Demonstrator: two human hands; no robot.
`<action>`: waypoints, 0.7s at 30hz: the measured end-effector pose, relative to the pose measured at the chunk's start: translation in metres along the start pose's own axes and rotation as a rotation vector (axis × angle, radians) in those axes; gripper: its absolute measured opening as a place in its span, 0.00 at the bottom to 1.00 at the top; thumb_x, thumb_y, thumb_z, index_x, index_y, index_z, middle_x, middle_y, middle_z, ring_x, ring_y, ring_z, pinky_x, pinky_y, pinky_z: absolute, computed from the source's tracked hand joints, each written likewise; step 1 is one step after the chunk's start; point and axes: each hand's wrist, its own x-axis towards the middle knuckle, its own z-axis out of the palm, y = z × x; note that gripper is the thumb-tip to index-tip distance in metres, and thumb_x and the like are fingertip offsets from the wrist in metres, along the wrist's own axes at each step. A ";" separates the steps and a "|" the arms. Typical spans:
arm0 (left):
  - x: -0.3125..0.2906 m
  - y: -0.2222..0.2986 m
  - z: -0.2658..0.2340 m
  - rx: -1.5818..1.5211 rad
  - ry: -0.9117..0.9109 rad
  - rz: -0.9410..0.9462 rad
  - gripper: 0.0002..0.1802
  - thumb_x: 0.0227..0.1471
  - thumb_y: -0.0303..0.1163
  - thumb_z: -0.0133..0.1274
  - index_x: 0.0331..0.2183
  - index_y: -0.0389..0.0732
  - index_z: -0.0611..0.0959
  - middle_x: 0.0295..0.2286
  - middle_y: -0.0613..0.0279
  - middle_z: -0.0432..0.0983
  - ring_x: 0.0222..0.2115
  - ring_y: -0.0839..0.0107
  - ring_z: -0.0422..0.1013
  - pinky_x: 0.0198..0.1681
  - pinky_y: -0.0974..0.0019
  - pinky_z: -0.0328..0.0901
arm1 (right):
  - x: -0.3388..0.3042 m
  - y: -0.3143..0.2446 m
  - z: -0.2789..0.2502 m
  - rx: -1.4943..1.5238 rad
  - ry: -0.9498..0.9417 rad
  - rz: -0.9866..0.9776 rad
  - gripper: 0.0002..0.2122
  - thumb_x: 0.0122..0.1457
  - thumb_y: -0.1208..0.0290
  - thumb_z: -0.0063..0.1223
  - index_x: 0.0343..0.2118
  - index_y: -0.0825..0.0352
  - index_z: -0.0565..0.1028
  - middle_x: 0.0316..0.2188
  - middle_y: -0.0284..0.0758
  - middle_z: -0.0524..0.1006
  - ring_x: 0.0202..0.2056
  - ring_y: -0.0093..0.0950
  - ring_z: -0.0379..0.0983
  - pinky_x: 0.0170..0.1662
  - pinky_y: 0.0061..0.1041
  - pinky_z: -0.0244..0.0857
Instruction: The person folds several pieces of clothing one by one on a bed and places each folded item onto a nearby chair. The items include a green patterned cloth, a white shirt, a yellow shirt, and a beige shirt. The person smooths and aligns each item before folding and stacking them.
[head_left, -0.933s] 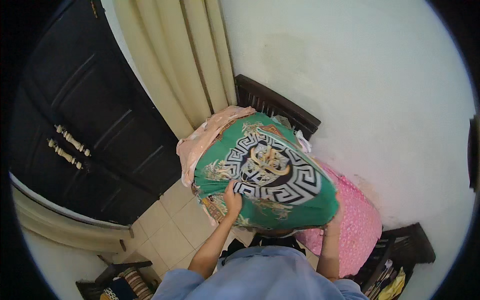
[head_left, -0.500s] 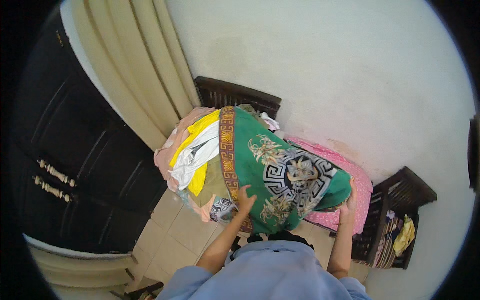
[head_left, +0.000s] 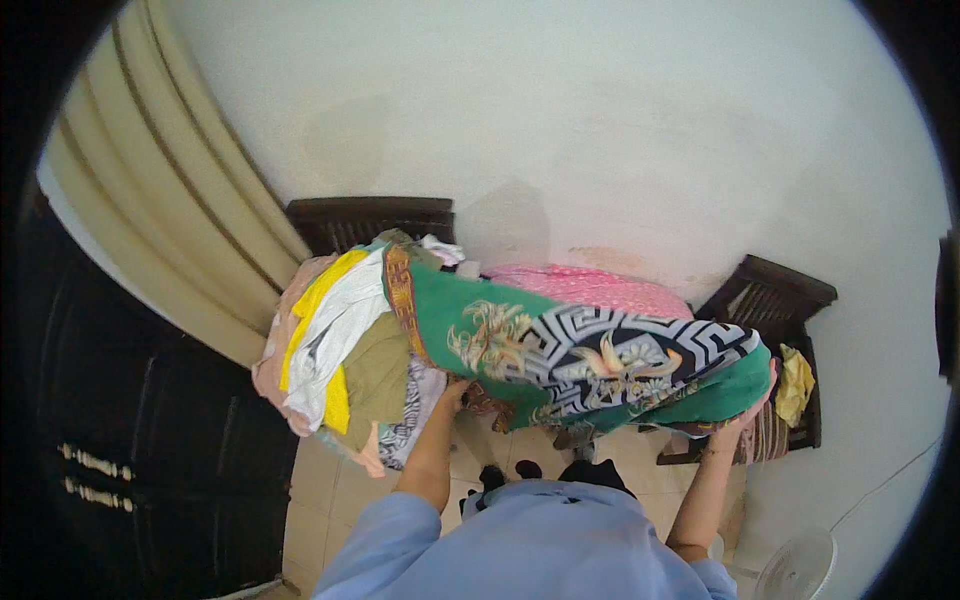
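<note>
You stand over a tall bundle of folded clothes, held in front of your chest and tipped to your left, so the layered edges show yellow, white, olive and peach. A green cloth with a black-and-white key pattern and gold flowers wraps over its top and right side. Your left hand presses up under the bundle near its middle; the fingers are tucked beneath the fabric, so I cannot tell whether they are spread or together. Your right hand supports the far right end, its fingers hidden too behind the green cloth. Behind the bundle lies pink spotted bedding before a dark wooden headboard. A dark wooden chair with a yellow rag stands to the right, and cream curtains hang at left beside a dark door. To carry this well, level the bundle, since the left edges look ready to slide. Keep both palms flat beneath and the green cloth pulled snug over the stack.
</note>
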 end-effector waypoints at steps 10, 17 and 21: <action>0.046 0.114 0.113 0.330 -0.586 -0.039 0.15 0.45 0.31 0.49 0.37 0.36 0.75 0.31 0.61 0.73 0.32 0.72 0.68 0.36 0.69 0.64 | 0.150 0.012 -0.100 0.014 0.004 0.266 0.15 0.52 0.61 0.41 0.37 0.64 0.71 0.32 0.32 0.72 0.33 0.26 0.69 0.38 0.25 0.64; 0.020 0.233 0.091 -0.509 0.273 0.524 0.13 0.46 0.38 0.50 0.30 0.39 0.75 0.27 0.65 0.72 0.27 0.75 0.68 0.30 0.72 0.63 | 0.230 0.096 -0.246 0.058 -0.050 0.770 0.11 0.49 0.64 0.53 0.33 0.63 0.71 0.34 0.31 0.72 0.37 0.26 0.68 0.41 0.28 0.62; 0.017 0.213 0.092 0.262 0.459 0.358 0.15 0.42 0.43 0.55 0.28 0.42 0.76 0.23 0.69 0.72 0.23 0.78 0.66 0.27 0.74 0.60 | 0.247 0.119 -0.240 0.129 -0.056 0.816 0.08 0.51 0.68 0.49 0.34 0.62 0.70 0.35 0.30 0.71 0.39 0.26 0.67 0.45 0.30 0.58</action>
